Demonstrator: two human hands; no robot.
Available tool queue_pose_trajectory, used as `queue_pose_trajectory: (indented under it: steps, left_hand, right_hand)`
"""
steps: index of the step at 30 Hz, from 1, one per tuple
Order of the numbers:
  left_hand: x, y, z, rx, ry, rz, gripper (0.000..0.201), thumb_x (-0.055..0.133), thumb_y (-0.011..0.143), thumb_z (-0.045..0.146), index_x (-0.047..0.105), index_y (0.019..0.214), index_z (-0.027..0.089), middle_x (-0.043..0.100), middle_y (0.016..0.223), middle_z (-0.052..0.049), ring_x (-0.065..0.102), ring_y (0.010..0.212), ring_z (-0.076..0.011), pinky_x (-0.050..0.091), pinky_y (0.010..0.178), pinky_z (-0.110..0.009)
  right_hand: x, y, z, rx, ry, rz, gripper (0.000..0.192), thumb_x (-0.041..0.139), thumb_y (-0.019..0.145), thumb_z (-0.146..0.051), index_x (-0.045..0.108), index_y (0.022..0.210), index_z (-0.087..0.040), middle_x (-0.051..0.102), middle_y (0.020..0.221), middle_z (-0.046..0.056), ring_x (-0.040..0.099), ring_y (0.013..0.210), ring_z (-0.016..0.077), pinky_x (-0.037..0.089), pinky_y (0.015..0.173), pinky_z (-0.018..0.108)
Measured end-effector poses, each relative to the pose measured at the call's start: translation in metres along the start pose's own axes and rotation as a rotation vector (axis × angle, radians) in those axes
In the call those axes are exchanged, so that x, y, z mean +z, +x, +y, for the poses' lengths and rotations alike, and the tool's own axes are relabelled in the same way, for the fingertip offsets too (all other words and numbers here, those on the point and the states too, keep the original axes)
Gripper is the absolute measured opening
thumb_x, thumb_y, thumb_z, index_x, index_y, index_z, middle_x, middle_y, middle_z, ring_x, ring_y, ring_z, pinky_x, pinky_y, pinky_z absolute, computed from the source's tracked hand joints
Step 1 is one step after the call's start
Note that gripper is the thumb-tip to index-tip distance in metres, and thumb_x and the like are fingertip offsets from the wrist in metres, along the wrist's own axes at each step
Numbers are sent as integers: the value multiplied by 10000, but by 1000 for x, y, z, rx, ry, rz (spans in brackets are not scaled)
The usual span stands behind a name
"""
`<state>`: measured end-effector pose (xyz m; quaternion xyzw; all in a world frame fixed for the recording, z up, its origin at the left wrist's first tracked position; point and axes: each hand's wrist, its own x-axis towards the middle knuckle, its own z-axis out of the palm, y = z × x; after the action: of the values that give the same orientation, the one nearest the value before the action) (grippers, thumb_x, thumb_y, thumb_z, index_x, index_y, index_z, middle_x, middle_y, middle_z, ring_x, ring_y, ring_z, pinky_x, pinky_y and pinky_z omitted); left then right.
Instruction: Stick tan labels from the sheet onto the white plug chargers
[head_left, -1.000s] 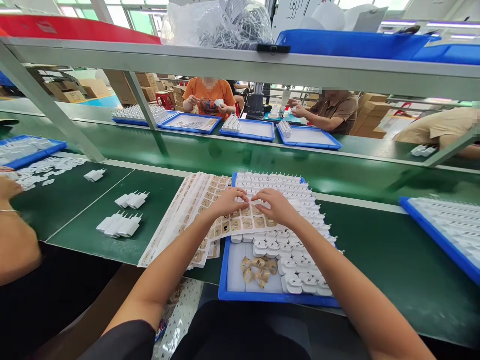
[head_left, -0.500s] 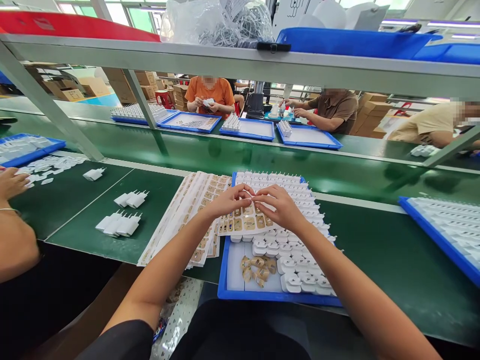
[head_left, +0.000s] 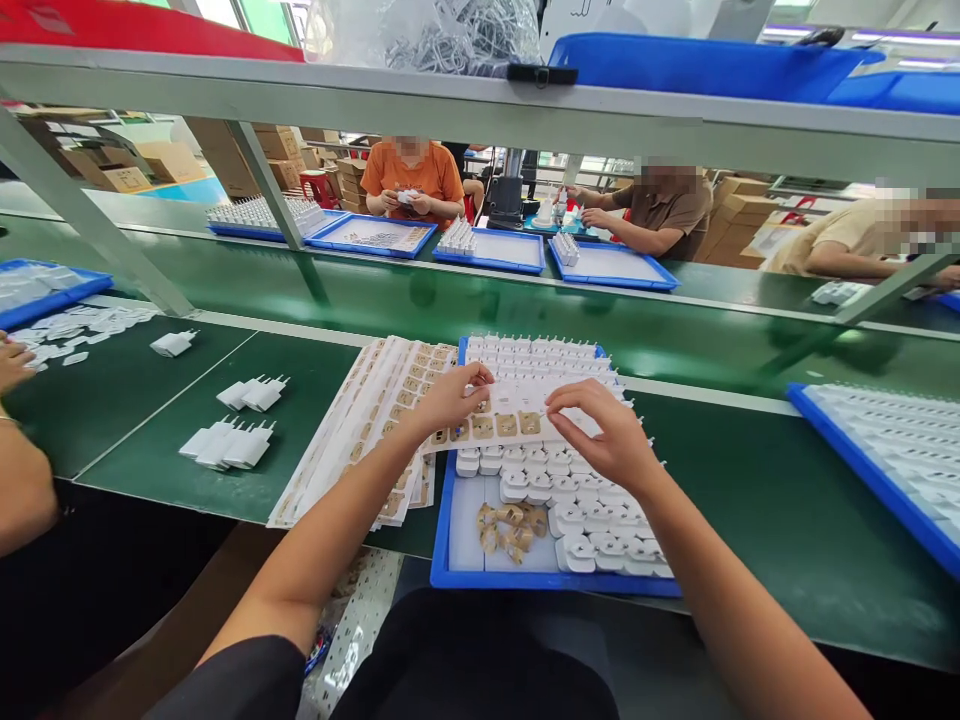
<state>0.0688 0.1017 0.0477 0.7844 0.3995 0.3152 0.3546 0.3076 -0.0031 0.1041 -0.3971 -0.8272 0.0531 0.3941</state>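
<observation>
Thumb and forefinger sit close together on both the left hand (head_left: 454, 398) and the right hand (head_left: 604, 432) — whether they pinch the sheet (head_left: 514, 396), I cannot tell. It lies over the blue tray (head_left: 525, 580), above white plugs (head_left: 577, 520). Curled tan pieces (head_left: 511, 530) lie in the tray; stacked sheets (head_left: 349, 430) sit just left — on the green table (head_left: 742, 500).

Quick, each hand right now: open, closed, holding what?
Left hand: curled over the sticker sheet; grip unclear.
Right hand: nearly pinched at the sheet's right end; can't tell if holding anything.
</observation>
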Motion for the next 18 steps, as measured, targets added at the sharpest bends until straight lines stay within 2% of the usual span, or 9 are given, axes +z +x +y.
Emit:
queue_pose_trajectory:
  steps: [2, 4, 7, 9, 11, 14, 16, 18]
  left_hand:
    - [7, -12, 6, 30, 76, 82, 221, 599, 884, 236, 632, 1101, 214, 655, 1223, -104, 526, 1248, -304, 385, 1111, -533]
    - [17, -32, 16, 145, 188, 113, 268, 618, 908, 280, 634, 1169, 222, 604, 1353, -118, 450, 1349, -326, 297, 1181, -561]
    - [39, -67, 30, 451, 468, 24, 331, 672, 910, 414, 645, 1191, 242, 553, 1469, -124, 446, 1376, -351, 334, 1161, -545]
    - [55, -87, 33, 552, 627, -33, 393, 714, 887, 421, 625, 1212, 221, 469, 1557, -153, 436, 1393, -368, 363, 1132, -535]
    - [69, -101, 31, 561, 734, -35, 370, 715, 896, 343, 603, 1217, 196, 415, 1594, -178, 438, 1397, -361, 381, 1112, -512]
    - [79, -114, 19, 521, 779, 18, 233, 645, 926, 189, 603, 1154, 207, 482, 1547, -168, 503, 1341, -334, 417, 1075, -485]
    - [76, -120, 11, 511, 706, 21, 212, 593, 938, 131, 599, 1129, 222, 597, 1426, -148, 577, 1251, -307, 462, 1027, -461]
    - [68, -127, 8, 487, 514, 7, 193, 578, 953, 143, 583, 1126, 230, 688, 1250, -120, 641, 1136, -267, 510, 969, -416]
  right_hand:
    - [-9, -18, -12, 58, -2, 55, 87, 574, 964, -196, 648, 971, -241, 726, 922, 43, 687, 895, 214, 540, 819, 362]
    - [-15, -38, -24, 110, -16, 81, 95, 590, 951, -170, 645, 979, -243, 724, 899, 29, 691, 859, 201, 542, 794, 338]
    - [-18, -67, -38, 179, -15, 115, 136, 605, 932, -128, 638, 989, -247, 717, 880, 17, 689, 825, 187, 541, 769, 313]
    - [-16, -82, -45, 216, 12, 138, 155, 613, 922, -111, 633, 991, -248, 710, 875, 17, 686, 819, 186, 543, 757, 311]
    - [-11, -94, -49, 247, 50, 151, 169, 619, 914, -98, 630, 988, -250, 704, 871, 21, 681, 819, 193, 547, 750, 321]
    - [-3, -106, -56, 261, 111, 138, 202, 617, 904, -70, 632, 990, -253, 701, 861, 23, 675, 816, 199, 553, 741, 334]
    - [3, -113, -61, 262, 160, 120, 216, 609, 905, -57, 632, 992, -253, 702, 858, 21, 672, 816, 193, 554, 738, 330]
    - [11, -117, -66, 280, 222, 107, 218, 598, 911, -54, 631, 994, -253, 699, 858, 19, 668, 818, 186, 554, 734, 321]
